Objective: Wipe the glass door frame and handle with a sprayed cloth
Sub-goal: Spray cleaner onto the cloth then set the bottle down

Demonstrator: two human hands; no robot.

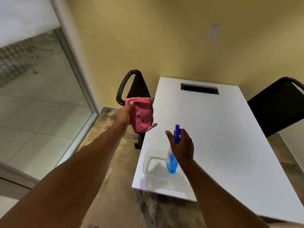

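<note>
At the far left stood the glass door [41, 99], its pale metal frame [79, 74] slanting from top to floor; no handle was in view. The left arm reached forward, and the left hand [123, 113] held up a pink cloth [142, 115] in the air, in front of a black chair [131, 86] and just beyond the left edge of the white bench [222, 129]. The thumb lay on the cloth's top corner and the fingers were clamped on the cloth behind it. The cloth was folded to a thick pad, soft and slightly rumpled, with a grey stitched border and a small loop dangling at its lower right corner. It looked dry, though that was hard to judge.

Further right, the right hand [181, 145] was wrapped round the neck of a spray bottle [171, 162] with a dark blue nozzle and bright blue liquid, fingers closed on the bottle, held over a clear plastic tub [148, 162] on the bench. A second dark chair [276, 106] stood at the far right.

The step in hand appeared to be wetting the cloth. Done well, the nozzle would point squarely at the cloth's flat face from close by, with a light mist rather than a soak.
</note>
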